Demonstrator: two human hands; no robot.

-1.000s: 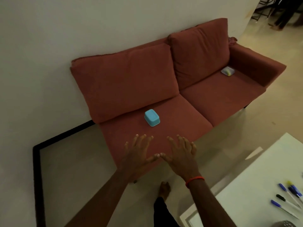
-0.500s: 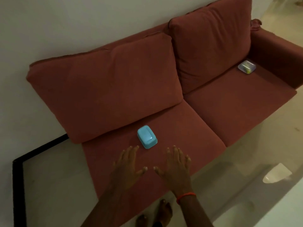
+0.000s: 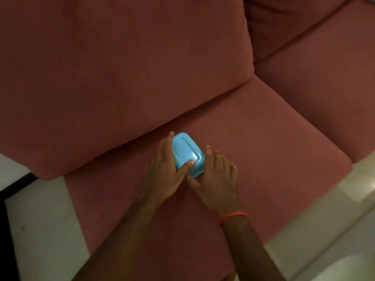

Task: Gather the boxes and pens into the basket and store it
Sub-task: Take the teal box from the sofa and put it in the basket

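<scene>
Turquoise box (image 3: 187,154) on the red sofa seat (image 3: 253,151), unlabelled; left hand (image 3: 164,171) grasps it, right hand (image 3: 217,177) lies open, touching its edge.

Between my hands sits the box (image 3: 187,154), a plain turquoise blue, glossy, with no print on its lid. Beneath and beyond my hands the sofa seat cushion (image 3: 253,142) is a uniform rust red, unpatterned; the back cushion (image 3: 121,67) above my left hand (image 3: 165,172) is the same rust red. On the wrist of my right hand (image 3: 216,179) runs a thin orange-red band (image 3: 233,216). The floor (image 3: 40,230) to the left of my left arm is pale off-white, edged by a black strip (image 3: 12,187).
</scene>
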